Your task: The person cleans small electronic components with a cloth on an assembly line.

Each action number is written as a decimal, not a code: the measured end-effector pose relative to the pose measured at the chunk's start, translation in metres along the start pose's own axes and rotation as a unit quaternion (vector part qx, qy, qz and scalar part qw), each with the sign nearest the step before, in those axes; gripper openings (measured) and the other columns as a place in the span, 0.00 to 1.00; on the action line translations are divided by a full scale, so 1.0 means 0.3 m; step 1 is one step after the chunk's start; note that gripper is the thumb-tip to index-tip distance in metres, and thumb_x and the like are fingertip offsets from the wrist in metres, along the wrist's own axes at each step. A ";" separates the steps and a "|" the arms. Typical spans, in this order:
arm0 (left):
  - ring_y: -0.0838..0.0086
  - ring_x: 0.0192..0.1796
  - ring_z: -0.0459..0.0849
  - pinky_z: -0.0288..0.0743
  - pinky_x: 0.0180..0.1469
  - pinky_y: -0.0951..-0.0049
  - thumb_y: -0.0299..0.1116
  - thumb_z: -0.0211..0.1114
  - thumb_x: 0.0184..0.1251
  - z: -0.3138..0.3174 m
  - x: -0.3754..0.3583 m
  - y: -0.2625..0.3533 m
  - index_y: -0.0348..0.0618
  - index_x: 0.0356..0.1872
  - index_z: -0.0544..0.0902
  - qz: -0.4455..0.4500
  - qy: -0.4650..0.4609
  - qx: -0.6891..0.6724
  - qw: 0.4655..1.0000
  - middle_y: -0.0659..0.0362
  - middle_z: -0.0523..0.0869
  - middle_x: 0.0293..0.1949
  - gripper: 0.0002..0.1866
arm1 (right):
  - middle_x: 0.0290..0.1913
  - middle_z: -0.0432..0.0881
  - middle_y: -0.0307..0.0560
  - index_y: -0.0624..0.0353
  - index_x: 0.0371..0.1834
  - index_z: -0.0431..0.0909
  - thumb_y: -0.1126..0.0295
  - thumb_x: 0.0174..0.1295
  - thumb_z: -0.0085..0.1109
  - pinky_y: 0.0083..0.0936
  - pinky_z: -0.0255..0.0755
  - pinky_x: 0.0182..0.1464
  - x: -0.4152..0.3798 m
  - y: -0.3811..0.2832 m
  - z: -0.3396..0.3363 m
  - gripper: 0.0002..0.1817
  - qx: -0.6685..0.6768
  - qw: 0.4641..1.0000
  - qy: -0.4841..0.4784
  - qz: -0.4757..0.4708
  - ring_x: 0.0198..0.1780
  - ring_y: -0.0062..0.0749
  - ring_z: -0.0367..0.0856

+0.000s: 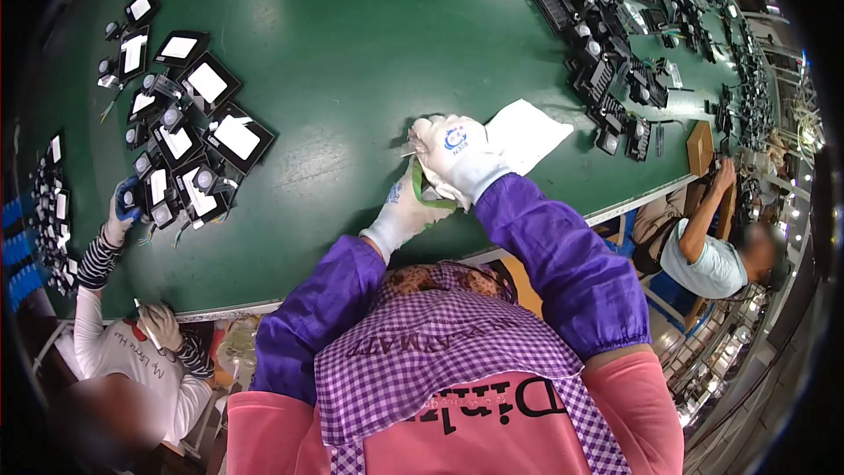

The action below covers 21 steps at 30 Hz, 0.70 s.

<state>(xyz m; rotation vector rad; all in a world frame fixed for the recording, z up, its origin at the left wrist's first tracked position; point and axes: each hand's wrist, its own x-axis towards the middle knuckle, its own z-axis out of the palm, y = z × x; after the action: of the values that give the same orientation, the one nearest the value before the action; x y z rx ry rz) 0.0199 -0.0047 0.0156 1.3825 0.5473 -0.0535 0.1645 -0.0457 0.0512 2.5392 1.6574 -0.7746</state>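
My left hand [400,213], in a white glove with green at thumb and finger, is closed round a mostly hidden object close to my body. Only a dark bit and a small pale edge of it show between the hands. My right hand [459,157], in a white glove with blue print, is bent closed over the same spot and touches the left fingertips. What it grips is hidden under the fingers. Beside the right wrist, a white sheet [530,135], paper or cloth, spreads on the green table [352,53].
Black floodlights with white panels and sensor domes [207,84] lie grouped at left. More black lamp units [607,79] are heaped at right. A co-worker's gloved hand [125,202] touches the left group. Another person [712,251] sits at right near a cardboard box [701,148].
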 end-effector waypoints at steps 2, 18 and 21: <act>0.74 0.58 0.78 0.75 0.60 0.71 0.23 0.77 0.49 -0.002 0.008 -0.020 0.39 0.71 0.61 -0.020 -0.012 -0.044 0.999 0.56 0.77 0.57 0.46 | 0.40 0.83 0.51 0.54 0.42 0.78 0.61 0.61 0.59 0.41 0.76 0.48 -0.082 0.020 0.031 0.12 0.049 0.998 0.037 -0.026 0.44 0.47 0.83; 0.80 0.39 0.80 0.77 0.29 0.78 0.19 0.73 0.50 0.014 -0.001 -0.012 0.49 0.74 0.59 -0.051 0.015 -0.018 0.998 0.60 0.78 0.50 0.48 | 0.34 0.85 0.54 0.52 0.40 0.79 0.60 0.67 0.52 0.43 0.77 0.47 0.049 0.167 -0.010 0.10 0.112 0.977 0.115 0.139 0.40 0.51 0.85; 0.77 0.46 0.81 0.81 0.41 0.74 0.18 0.74 0.49 0.014 0.008 -0.047 0.48 0.75 0.57 -0.083 0.008 -0.038 0.996 0.58 0.78 0.53 0.50 | 0.38 0.85 0.52 0.50 0.44 0.79 0.60 0.65 0.54 0.42 0.77 0.48 -0.125 0.059 0.030 0.10 0.070 0.990 0.101 0.063 0.42 0.48 0.85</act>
<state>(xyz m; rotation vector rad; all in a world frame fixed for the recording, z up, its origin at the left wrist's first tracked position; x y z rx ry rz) 0.0184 -0.0110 0.0021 1.2624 0.6713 -0.1541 0.1643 -0.0881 0.0541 2.8725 1.5228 -0.6669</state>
